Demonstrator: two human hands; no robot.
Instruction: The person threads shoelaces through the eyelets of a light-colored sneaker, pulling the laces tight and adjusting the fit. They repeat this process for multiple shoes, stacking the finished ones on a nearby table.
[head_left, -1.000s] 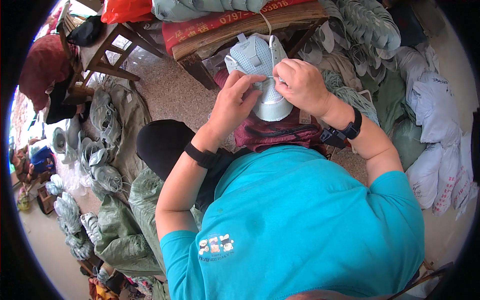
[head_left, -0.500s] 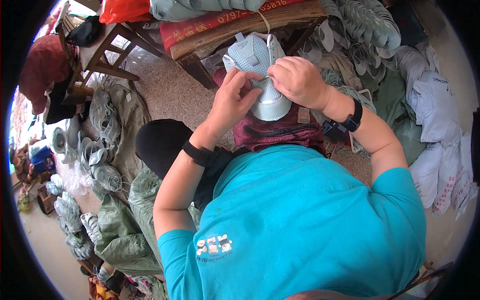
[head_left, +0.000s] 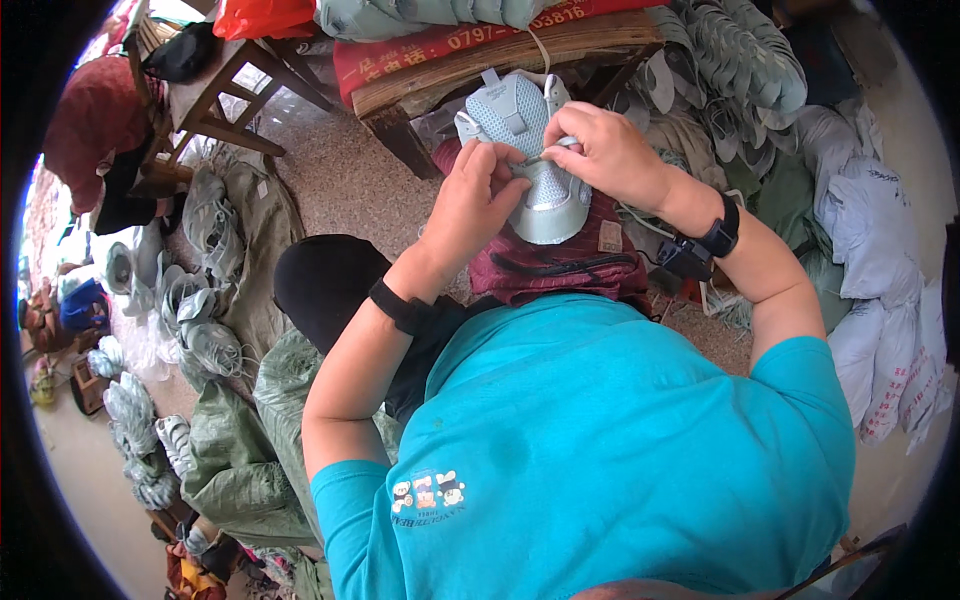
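Note:
A pale grey-blue mesh shoe upper (head_left: 548, 205) lies on a dark red cloth bag (head_left: 560, 272) over my lap, toe end towards me. Its tongue (head_left: 505, 105) points away, towards the wooden bench. My left hand (head_left: 478, 190) is closed at the left edge of the throat opening, thumb and fingertips on the upper. At the opening's right side, my right hand (head_left: 610, 155) pinches what looks like a thin pale shoelace; its fingers partly hide it. Another pale cord (head_left: 541, 48) hangs from the bench down behind the upper.
A wooden bench (head_left: 400, 95) with a red printed cloth stands just beyond the upper. Bundled shoe uppers hang at the right (head_left: 745, 55), and more lie on the floor at the left (head_left: 210, 225). White sacks (head_left: 880, 240) line the right wall. A person in dark red (head_left: 90, 125) sits far left.
My right hand has shifted slightly right and turned, its thumb and fingers more visible at the throat opening. My left hand stays at the left edge. The view has shifted slightly.

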